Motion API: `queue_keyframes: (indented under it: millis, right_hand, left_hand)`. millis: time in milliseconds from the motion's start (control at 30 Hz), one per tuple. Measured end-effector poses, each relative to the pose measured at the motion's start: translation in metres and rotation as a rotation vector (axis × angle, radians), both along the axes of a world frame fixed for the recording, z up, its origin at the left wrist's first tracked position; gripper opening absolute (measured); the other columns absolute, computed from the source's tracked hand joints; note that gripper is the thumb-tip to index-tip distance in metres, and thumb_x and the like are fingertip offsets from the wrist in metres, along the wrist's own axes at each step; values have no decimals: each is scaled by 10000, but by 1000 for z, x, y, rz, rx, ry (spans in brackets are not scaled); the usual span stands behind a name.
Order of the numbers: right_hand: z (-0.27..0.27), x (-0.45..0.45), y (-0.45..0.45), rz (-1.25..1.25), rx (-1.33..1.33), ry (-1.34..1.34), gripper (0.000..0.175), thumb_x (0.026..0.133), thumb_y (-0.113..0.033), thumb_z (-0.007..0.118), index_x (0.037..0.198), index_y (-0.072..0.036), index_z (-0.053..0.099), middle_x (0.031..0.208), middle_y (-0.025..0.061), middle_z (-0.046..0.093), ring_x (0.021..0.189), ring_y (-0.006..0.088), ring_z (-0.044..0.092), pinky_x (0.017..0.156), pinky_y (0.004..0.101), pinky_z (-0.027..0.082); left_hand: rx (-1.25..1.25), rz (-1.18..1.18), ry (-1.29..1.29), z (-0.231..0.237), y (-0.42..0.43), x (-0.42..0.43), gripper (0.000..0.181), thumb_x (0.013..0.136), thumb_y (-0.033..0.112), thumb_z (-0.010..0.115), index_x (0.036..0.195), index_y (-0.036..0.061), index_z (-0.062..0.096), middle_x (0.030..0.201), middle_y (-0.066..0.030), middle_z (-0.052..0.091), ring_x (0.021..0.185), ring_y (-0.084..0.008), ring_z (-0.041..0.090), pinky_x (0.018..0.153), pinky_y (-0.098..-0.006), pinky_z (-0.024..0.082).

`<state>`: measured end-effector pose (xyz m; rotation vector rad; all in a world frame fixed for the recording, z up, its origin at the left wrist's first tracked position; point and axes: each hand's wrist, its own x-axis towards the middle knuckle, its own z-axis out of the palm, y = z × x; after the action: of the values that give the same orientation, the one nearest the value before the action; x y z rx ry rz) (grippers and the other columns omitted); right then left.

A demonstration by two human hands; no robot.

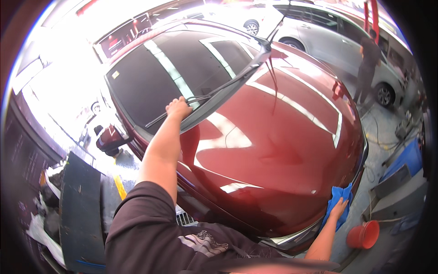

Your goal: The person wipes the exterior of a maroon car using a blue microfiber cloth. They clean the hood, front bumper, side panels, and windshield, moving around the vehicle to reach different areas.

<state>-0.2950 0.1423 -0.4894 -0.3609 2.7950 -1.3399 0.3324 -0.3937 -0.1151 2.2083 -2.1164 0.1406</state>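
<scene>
In front of me is a dark red car, its glossy hood [253,137] bearing bright reflections. My left hand [179,108] reaches to the base of the windshield [150,72], fingers curled over a black windshield wiper [158,120]. The exact grip under those fingers is hidden. Beside that hand runs the black cowl grille [205,114]. At the front corner of the car, near the headlight [291,238], my right hand [338,209] holds a blue cloth [342,192]. Part of the cloth hangs below the fingers.
A red bucket [363,235] stands on the floor at right, near a blue bin [405,161] and cables. A side mirror [111,138] juts out at left, with a dark panel [80,212] nearby. Beyond, a person [369,65] stands beside a silver car [328,41].
</scene>
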Motion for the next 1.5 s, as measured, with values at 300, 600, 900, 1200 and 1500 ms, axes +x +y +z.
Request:
queue_keyframes:
  millis: [300,600,900,1200,1500]
  right_hand:
    - [95,180,-21,161,271,142,678,1149,-517,360,1688,-108,407,1801,126,272,1619,432,297,1324,502,234]
    - [174,270,-57,408,-474,-236,827,1136,-510,487,1644,123,331,1734,294,322,1592,366,355,1322,443,254]
    - [227,626,-9,1344,-147,543,798,948,-455,768,1608,-95,501,1748,200,345,1638,380,296,1273,680,211]
    - [252,526,117,1101,-67,416,610,923,-329,781,1492,-149,651,1466,125,675,1275,324,656,1109,459,484]
    - [150,395,339,686,211,97,569,981,-368,738,1517,-203,639,1439,103,682,1306,336,643,1099,479,484]
  left_hand:
    - [71,-133,196,-81,-3,66,965,916,623,756,1660,112,416,1632,-218,480,1524,-421,453,1202,-557,435]
    - [34,-867,819,-85,214,111,711,1020,430,725,1601,79,515,1486,-227,627,1369,-387,609,1186,-481,455]
    - [1161,-228,2322,-182,428,125,644,1043,452,683,1567,137,482,1511,-145,582,1372,-294,597,1152,-514,496]
    - [493,-721,1791,-100,383,89,525,996,63,727,1481,-6,541,1274,-103,678,1140,-191,659,1006,-353,548]
    - [-10,-1137,-334,-104,379,-103,1097,726,664,867,1686,406,405,1739,-206,367,1619,-439,298,1263,-745,168]
